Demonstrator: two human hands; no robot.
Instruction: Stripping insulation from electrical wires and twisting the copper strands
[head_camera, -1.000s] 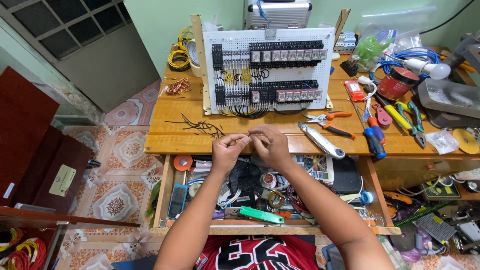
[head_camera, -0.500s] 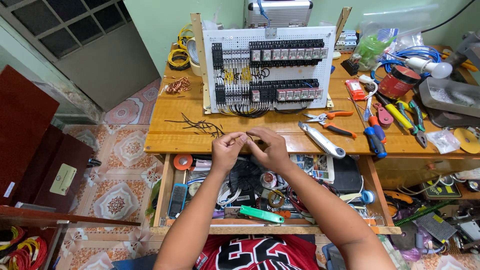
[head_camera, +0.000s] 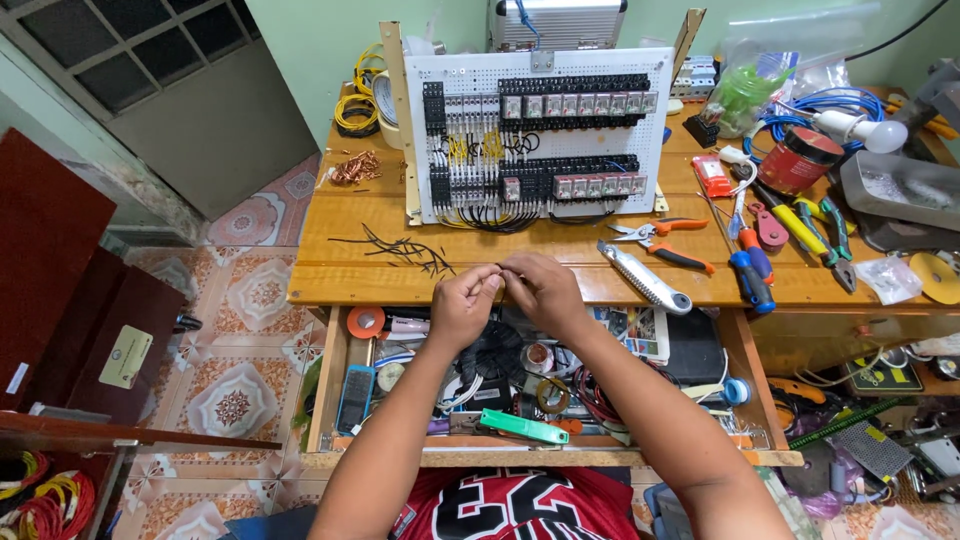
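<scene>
Head view shows the left hand (head_camera: 462, 303) and right hand (head_camera: 545, 292) meeting over the near edge of the wooden surface (head_camera: 330, 280), fingertips of both pinched shut on a short black wire (head_camera: 497, 268) between them. Below lies an open drawer (head_camera: 325, 385); loose black wire pieces (head_camera: 400, 250) lie just left, a wiring panel (head_camera: 535, 135) stands farther back.

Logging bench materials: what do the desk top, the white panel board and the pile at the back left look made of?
Desk top: wood, glossy varnish, by its grain and sheen. White panel board: perforated sheet, painted metal or plastic, I cannot tell which; regular hole grid shows. Pile: bare copper strands, by the shiny reddish colour. Both hands, left hand and right hand, pinch a thin dark wire.
</scene>
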